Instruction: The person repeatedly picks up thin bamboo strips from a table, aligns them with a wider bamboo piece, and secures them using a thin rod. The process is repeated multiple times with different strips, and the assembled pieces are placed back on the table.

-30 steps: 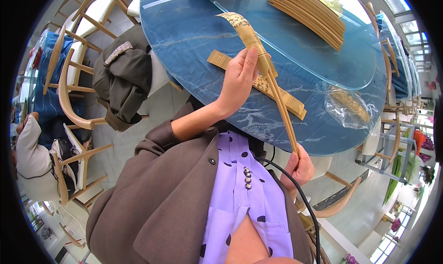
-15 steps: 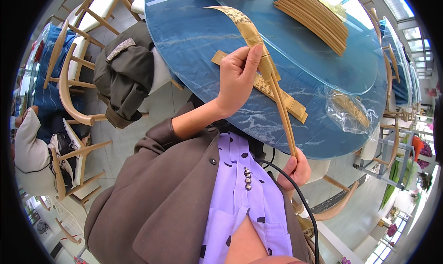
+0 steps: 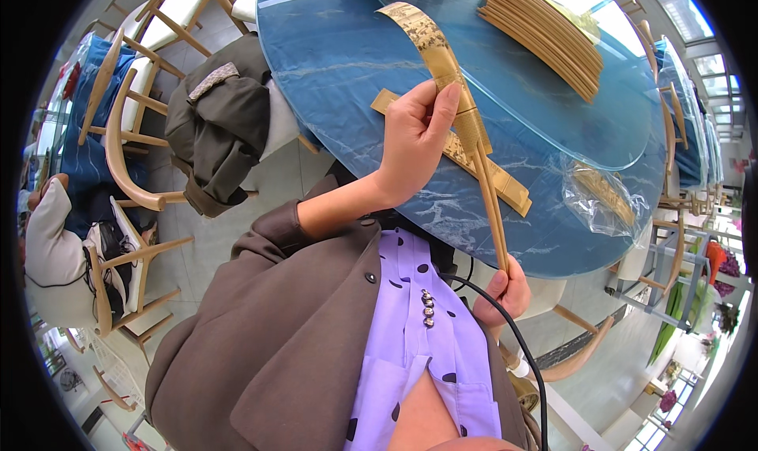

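My left hand (image 3: 417, 139) pinches a long gold paper sleeve (image 3: 433, 47) with a dark pattern, between thumb and bent fingers. Its free end curls away over the table. From the sleeve's lower end come two wooden chopsticks (image 3: 491, 206), lying close together, their upper parts hidden inside. My right hand (image 3: 508, 295) grips their near ends by the table edge. Beneath my left hand, another flat gold sleeve (image 3: 509, 187) lies slantwise on the blue tabletop; whether anything is in it I cannot tell.
On the glass turntable (image 3: 568, 123) rests a large stack of thin brown-gold strips (image 3: 541, 37). A clear plastic bag (image 3: 604, 198) with gold pieces lies at the table's right. A dark coat (image 3: 221, 123) covers a chair on the left. A black cable (image 3: 525, 340) runs past my right hand.
The sleeve's curled far end has swung slightly right. Its lower end sits a little farther down the chopsticks. Both hands keep their hold, and the whole view has shifted slightly.
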A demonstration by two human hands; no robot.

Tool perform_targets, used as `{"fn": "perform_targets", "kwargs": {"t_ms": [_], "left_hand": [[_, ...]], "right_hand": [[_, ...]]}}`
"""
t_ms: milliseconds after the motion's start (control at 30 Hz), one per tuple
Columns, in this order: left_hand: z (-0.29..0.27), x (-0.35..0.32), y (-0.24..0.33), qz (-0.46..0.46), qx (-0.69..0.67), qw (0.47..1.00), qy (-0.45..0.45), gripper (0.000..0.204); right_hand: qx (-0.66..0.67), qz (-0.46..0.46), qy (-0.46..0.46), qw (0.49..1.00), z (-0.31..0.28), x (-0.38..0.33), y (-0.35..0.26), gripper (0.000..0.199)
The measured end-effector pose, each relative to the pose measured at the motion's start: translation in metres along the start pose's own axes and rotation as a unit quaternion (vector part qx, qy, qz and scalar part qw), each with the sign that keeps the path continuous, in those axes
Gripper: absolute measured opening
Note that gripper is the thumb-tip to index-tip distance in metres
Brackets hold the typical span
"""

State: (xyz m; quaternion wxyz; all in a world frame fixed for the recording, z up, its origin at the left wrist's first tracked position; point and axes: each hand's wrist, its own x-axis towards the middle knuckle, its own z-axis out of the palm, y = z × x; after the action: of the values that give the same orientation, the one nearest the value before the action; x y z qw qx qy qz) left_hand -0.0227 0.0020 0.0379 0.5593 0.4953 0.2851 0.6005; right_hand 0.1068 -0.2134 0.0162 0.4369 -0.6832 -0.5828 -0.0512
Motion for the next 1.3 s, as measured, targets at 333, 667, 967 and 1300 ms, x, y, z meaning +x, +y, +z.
{"fn": "perform_targets", "kwargs": {"t_ms": [333,667,967,1300], "left_hand": [[0.003,0.003,0.002,0.051,0.000,0.999,0.007,0.029],[0.005,-0.003,0.001,0.022,-0.020,0.999,-0.031,0.030],[0.007,-0.013,-0.004,0.013,-0.024,0.999,-0.047,0.029],[0.007,-0.009,-0.012,0.062,0.026,0.998,-0.008,0.029]], "right_hand": [[-0.016,-0.041,-0.006,0.999,-0.007,-0.003,0.006,0.031],[-0.009,-0.026,0.002,1.000,-0.002,-0.003,0.005,0.029],[0.008,-0.002,0.005,1.000,0.002,0.004,-0.003,0.027],[0.004,0.006,-0.005,1.000,0.002,0.001,-0.002,0.026]]}}
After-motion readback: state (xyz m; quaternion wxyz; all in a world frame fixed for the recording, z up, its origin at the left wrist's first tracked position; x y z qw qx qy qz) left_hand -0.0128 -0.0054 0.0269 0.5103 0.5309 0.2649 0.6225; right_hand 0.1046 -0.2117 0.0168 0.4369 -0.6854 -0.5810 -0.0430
